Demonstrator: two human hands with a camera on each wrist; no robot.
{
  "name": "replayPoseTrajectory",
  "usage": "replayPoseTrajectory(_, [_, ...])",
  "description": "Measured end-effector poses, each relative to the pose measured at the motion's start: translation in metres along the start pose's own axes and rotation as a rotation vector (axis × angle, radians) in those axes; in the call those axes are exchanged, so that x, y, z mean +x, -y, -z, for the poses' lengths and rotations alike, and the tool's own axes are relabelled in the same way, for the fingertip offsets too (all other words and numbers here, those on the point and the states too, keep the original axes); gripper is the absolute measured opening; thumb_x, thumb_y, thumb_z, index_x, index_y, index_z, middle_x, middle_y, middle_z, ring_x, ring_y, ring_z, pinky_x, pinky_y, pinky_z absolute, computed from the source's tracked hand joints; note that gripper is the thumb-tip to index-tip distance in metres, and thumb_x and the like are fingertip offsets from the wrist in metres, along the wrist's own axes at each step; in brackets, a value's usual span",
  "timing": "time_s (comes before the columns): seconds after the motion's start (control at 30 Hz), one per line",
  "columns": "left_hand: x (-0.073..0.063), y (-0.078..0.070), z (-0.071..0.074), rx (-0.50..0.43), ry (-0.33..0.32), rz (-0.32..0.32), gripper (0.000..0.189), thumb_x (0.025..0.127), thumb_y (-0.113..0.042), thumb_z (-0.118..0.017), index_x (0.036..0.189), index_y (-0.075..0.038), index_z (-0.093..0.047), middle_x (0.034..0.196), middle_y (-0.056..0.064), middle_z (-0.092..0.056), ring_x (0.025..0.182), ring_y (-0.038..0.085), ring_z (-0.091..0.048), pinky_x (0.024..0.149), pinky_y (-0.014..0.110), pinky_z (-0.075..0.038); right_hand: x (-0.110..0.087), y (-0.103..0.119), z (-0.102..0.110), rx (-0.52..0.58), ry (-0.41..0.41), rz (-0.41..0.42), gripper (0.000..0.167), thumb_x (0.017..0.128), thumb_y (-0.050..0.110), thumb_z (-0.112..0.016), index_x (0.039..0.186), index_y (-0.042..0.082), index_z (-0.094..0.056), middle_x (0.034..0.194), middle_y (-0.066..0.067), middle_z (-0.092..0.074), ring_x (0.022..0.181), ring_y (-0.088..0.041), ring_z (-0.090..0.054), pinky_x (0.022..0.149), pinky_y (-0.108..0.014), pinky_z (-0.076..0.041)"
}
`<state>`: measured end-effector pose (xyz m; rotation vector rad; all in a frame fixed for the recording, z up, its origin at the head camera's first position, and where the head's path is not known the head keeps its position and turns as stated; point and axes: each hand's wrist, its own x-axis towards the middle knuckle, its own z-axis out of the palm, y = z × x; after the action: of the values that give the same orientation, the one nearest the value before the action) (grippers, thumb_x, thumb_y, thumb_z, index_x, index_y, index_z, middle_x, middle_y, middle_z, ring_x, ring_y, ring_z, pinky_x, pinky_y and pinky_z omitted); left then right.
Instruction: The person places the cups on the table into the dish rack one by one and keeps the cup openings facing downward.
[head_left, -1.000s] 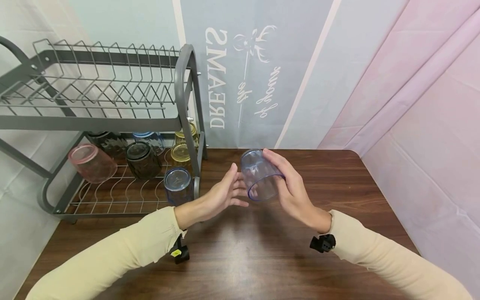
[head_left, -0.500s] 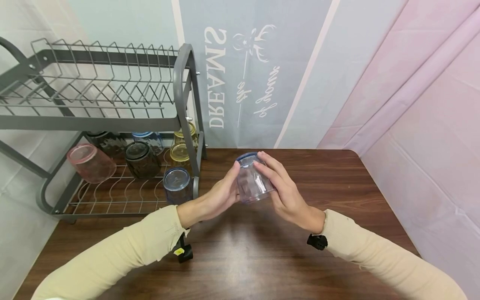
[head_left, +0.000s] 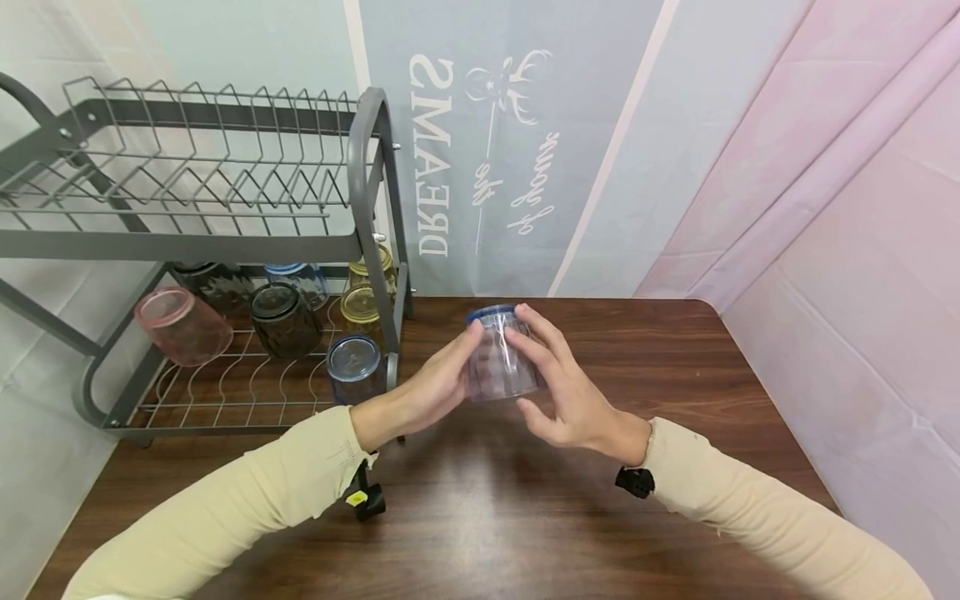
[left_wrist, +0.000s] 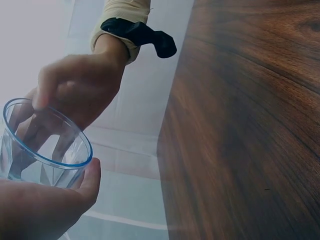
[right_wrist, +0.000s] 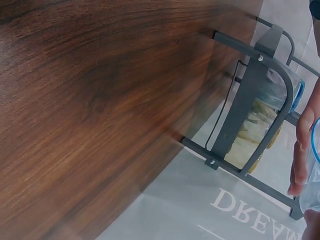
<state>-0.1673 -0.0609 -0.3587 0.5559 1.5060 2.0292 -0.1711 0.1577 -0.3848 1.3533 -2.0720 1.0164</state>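
Note:
In the head view a clear, faintly blue drinking glass is held off the table, tilted, its base up and away and its mouth down toward the person. The left hand grips its left side, thumb along the wall near the base, other fingers hidden behind. Across from it, the right hand has its fingertips on the glass's wall and base edge, thumb apart below near the rim. The left wrist view shows the glass's blue rim between both hands. Only the glass's edge shows in the right wrist view.
A grey two-tier dish rack stands at the left. Several upturned glasses sit on its lower shelf, among them a pink glass, a dark glass and a blue glass. Brown wooden table surface extends right.
The left hand has closed in on the glass and now grips it. The glass has shifted slightly left and turned more upright. The right thumb has come away from the rim.

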Motion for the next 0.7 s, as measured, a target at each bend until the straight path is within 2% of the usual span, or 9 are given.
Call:
replayPoseTrajectory(0.1, [0.0001,-0.0002,0.0007,0.014,-0.005,-0.003,0.068,0.109,-0.053,-0.032,0.154,-0.002,-0.027,0.136,0.019,-0.054,0.116,0.018,-0.06,0.101,0.038,-0.05,0.0002,-0.002,0.001,0.031,0.003,0.035,0.069,0.102,0.042,-0.05,0.152,-0.004,-0.035,0.157,-0.031,-0.023,0.151,-0.04,-0.021,0.122,-0.042,-0.024])
replayPoseTrajectory(0.2, [0.001,0.0002,0.0014,0.022,-0.013,-0.011,0.071,0.106,-0.054,-0.044,0.153,-0.004,-0.027,0.138,0.021,-0.055,0.118,0.021,-0.061,0.102,0.039,-0.051,0.0019,-0.0046,0.0011,0.063,-0.019,0.081,0.075,0.102,0.045,-0.048,0.149,-0.011,-0.031,0.155,-0.033,-0.025,0.15,-0.04,-0.021,0.122,-0.044,-0.022])
replayPoseTrajectory(0.3, [0.0015,0.0003,0.002,0.053,-0.03,-0.015,0.067,0.105,-0.046,-0.052,0.153,-0.004,-0.029,0.142,0.022,-0.054,0.121,0.025,-0.061,0.103,0.041,-0.05,0.0037,-0.0059,0.0007,0.071,-0.041,0.11,0.079,0.102,0.046,-0.047,0.146,-0.017,-0.028,0.153,-0.034,-0.028,0.15,-0.039,-0.023,0.122,-0.046,-0.023])
replayPoseTrajectory(0.47, [-0.0001,-0.0006,0.0021,0.14,-0.072,-0.005,0.057,0.105,-0.025,-0.053,0.153,-0.005,-0.031,0.143,0.019,-0.052,0.124,0.026,-0.058,0.103,0.04,-0.05,0.0033,-0.0054,0.0003,0.051,-0.056,0.135,0.079,0.101,0.046,-0.047,0.145,-0.017,-0.029,0.153,-0.033,-0.03,0.149,-0.038,-0.025,0.122,-0.046,-0.024])
replayPoseTrajectory(0.7, [-0.0053,-0.0031,0.0046,0.178,-0.092,-0.023,0.054,0.104,-0.023,-0.056,0.15,-0.006,-0.034,0.139,0.018,-0.054,0.121,0.026,-0.06,0.1,0.04,-0.052,0.0061,-0.0038,0.0033,0.032,-0.049,0.172,0.072,0.103,0.039,-0.047,0.143,-0.018,-0.032,0.152,-0.031,-0.033,0.148,-0.038,-0.029,0.121,-0.048,-0.025])
